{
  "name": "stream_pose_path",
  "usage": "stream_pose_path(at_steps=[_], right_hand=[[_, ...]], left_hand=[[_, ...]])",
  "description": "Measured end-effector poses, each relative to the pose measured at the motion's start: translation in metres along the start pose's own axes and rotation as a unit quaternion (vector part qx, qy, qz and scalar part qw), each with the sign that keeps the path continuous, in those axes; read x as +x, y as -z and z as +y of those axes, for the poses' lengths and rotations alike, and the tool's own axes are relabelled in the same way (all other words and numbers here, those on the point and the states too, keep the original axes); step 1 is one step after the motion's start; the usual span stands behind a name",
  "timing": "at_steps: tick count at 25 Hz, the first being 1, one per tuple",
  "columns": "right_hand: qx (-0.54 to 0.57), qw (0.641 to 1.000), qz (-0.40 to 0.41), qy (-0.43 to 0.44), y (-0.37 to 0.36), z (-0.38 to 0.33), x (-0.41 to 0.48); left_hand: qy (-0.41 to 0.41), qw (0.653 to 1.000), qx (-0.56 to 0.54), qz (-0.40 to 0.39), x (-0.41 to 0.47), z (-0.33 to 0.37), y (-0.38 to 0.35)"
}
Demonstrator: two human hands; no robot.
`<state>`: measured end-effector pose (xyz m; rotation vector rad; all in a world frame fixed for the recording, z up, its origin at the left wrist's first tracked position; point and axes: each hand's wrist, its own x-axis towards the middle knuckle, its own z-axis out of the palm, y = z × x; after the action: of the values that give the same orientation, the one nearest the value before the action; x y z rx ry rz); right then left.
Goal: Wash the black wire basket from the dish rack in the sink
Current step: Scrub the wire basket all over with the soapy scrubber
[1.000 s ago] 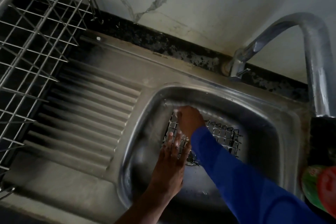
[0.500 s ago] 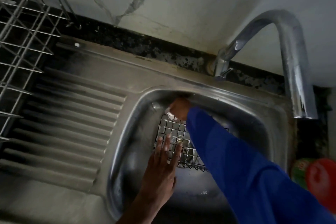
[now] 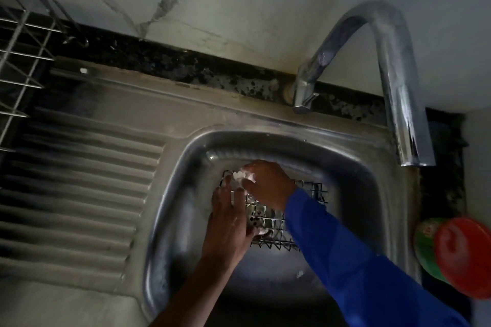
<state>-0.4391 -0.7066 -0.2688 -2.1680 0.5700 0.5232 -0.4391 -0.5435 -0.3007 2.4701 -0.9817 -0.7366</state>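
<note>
The right hand [image 3: 268, 184], in a blue sleeve, has its fingers curled round a small white soapy thing [image 3: 239, 176]. It is too blurry to tell if this is a sponge or a cloth. The hand holds it against the far left corner of the black wire basket [image 3: 268, 220]. The left hand [image 3: 228, 223] lies just beside it, with straight fingers laid flat on the left side of the basket, and it looks like it is pressing down to keep the basket from sliding. The basket sits low inside the sink [image 3: 366, 175], on the bottom, close to the back wall, with the drain showing through its wires. So the first part of the job looks done: the basket is out of the dish rack [image 3: 24, 61], which stands up on the left past the ribbed draining board [image 3: 79, 188]. The scrubbing part looks like it is going on right now. There are white suds at the corner by the right hand and a little by the left thumb, but the right side of the basket looks dark and bare, so that part likely needs soap too. No water can be seen coming out of the tap [image 3: 396, 79], which curves over the right side of the sink. So the rinse looks like it is yet to come. A red and green bottle [image 3: 457, 257] stands past the sink's right edge.
</note>
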Motion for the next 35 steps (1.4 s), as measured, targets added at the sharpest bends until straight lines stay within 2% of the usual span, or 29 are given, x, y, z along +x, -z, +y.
stream_pose_path(at_steps=[2,5,7,9,11,13,15,19,22,27,31,35], right_hand=[[0.004,1.000,0.001,-0.002,-0.003,0.002,0.003],[0.008,1.000,0.016,0.005,0.009,0.008,0.002],[0.028,0.999,0.036,-0.003,0.010,0.014,-0.010],[0.100,0.993,0.056,-0.036,0.005,0.022,-0.029],[0.201,0.968,0.135,-0.058,0.011,0.029,-0.047],[0.242,0.937,0.244,-0.070,0.022,0.031,-0.061],[0.184,0.941,0.279,-0.058,0.024,0.024,-0.074],[0.067,0.983,0.168,-0.003,-0.012,-0.001,-0.073],[0.027,0.982,0.184,-0.027,-0.018,-0.006,-0.063],[-0.014,0.992,0.123,0.034,-0.036,-0.022,-0.104],[-0.018,0.984,0.171,-0.057,-0.022,-0.021,-0.058],[-0.079,0.992,0.096,0.016,-0.041,-0.041,-0.092]], left_hand=[[0.073,0.994,-0.079,0.006,0.008,-0.004,0.005],[0.177,0.956,-0.232,-0.023,0.027,-0.012,0.014],[0.211,0.918,-0.331,-0.053,0.033,-0.014,0.018],[0.244,0.868,-0.426,-0.075,0.032,-0.011,0.020],[0.220,0.849,-0.477,-0.056,0.026,-0.008,0.018],[0.164,0.860,-0.480,-0.047,0.016,-0.008,0.017],[0.126,0.883,-0.448,-0.061,0.004,-0.013,0.015],[0.048,0.931,-0.351,-0.093,-0.020,-0.025,0.019],[0.045,0.936,-0.338,-0.086,-0.033,-0.029,0.017],[0.049,0.947,-0.307,-0.078,-0.037,-0.026,0.017],[0.034,0.958,-0.274,-0.081,-0.037,-0.024,0.018],[0.040,0.958,-0.271,-0.090,-0.037,-0.034,0.011]])
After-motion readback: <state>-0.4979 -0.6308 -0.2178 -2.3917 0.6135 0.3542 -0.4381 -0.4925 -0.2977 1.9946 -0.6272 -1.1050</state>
